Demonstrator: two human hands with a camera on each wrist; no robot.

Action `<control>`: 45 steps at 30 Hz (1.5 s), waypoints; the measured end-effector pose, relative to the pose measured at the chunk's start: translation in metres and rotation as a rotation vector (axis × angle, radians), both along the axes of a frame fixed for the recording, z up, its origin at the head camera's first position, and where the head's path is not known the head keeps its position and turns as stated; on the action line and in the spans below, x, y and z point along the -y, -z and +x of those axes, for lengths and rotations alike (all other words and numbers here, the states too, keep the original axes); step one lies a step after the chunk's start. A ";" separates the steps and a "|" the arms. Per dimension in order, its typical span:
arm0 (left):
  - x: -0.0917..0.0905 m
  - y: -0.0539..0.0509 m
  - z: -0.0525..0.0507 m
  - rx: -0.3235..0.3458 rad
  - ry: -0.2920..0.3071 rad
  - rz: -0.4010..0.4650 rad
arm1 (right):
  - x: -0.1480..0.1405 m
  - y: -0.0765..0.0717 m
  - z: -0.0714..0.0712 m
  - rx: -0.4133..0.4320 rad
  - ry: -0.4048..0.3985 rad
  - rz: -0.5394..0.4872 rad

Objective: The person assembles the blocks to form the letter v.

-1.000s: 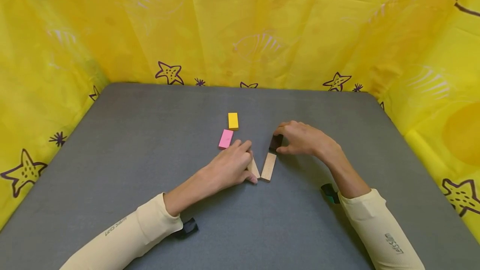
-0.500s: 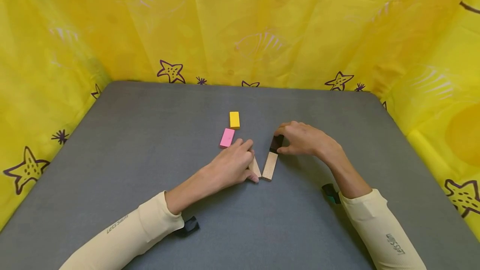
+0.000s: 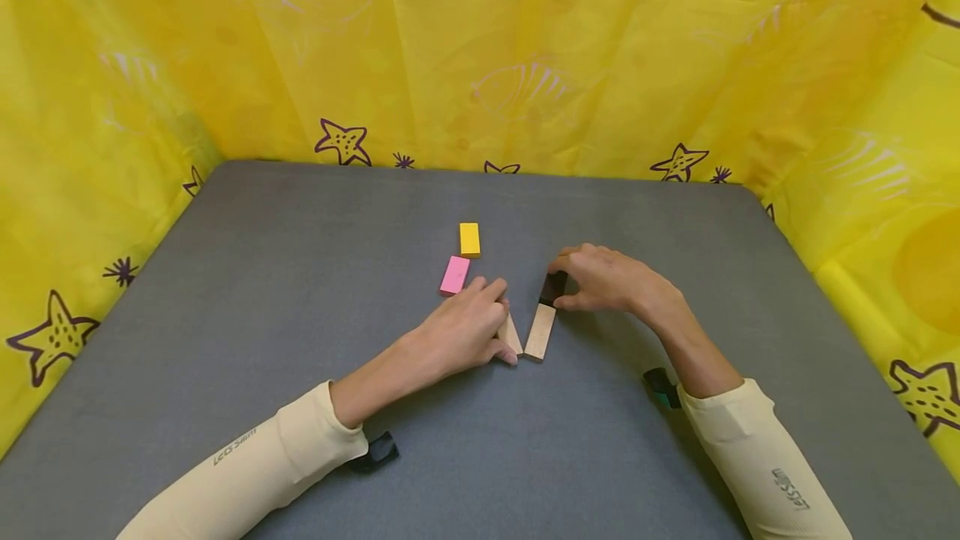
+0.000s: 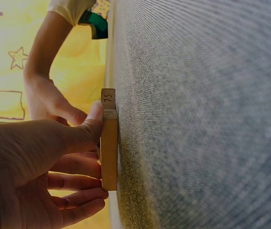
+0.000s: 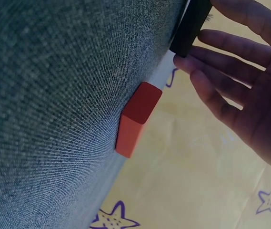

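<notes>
My left hand (image 3: 465,327) pinches a plain wooden block (image 3: 510,333) lying slanted on the table; its long side (image 4: 109,155) shows between thumb and fingers in the left wrist view. A second wooden block (image 3: 540,332) lies just to the right, the near ends close together, like a V. Beyond its far end is a black block (image 3: 553,286), held at its sides by the thumb and fingers of my right hand (image 3: 611,277). In the right wrist view the black block (image 5: 191,26) is partly out of frame.
A pink block (image 3: 454,275) lies just beyond the left hand's fingers, with a yellow block (image 3: 469,238) behind it. The grey table (image 3: 337,215) ends at a yellow patterned cloth (image 3: 420,48) at the back and sides.
</notes>
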State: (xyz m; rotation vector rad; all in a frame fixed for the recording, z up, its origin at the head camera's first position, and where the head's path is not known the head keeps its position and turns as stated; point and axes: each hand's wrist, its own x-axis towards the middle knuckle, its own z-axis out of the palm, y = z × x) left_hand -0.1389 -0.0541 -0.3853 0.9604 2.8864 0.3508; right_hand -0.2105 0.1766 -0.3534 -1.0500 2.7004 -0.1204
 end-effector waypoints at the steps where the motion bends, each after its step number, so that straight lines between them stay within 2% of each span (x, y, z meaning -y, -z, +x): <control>1: 0.000 0.000 0.000 0.001 0.000 -0.003 | 0.000 0.000 0.000 0.001 0.002 0.000; 19: 0.001 0.001 0.000 -0.011 0.010 0.004 | 0.000 0.002 -0.001 0.002 -0.021 -0.002; 30: 0.001 0.001 0.000 0.003 0.006 0.006 | -0.002 0.004 -0.001 -0.008 -0.056 -0.055; 45: 0.002 0.001 0.001 -0.020 0.018 0.019 | -0.002 0.006 -0.003 -0.026 -0.088 -0.073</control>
